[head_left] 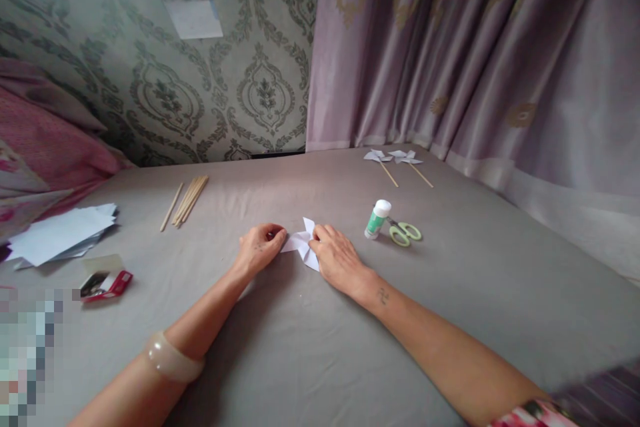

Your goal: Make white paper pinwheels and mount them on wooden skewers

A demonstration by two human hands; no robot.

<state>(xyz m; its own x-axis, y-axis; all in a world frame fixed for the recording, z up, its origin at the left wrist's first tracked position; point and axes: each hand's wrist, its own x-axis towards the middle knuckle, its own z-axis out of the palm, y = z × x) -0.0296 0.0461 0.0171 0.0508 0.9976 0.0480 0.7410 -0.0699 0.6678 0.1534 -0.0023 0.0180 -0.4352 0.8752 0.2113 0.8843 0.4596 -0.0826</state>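
A white paper pinwheel with folded blades lies on the grey cloth in front of me, without a visible stick. My left hand is closed at its left tip, thumb and forefinger pressed together. My right hand grips the pinwheel's right side, its fingers bent over the blades, which hides part of them. To the right of that hand stands a glue stick with a white cap and green label. Scissors with pale green handles lie beside it.
Two finished pinwheels on sticks lie at the far right edge. Several wooden sticks are at the back left. Nearer left are a stack of white paper and an opened red box with small items. Curtains hang behind.
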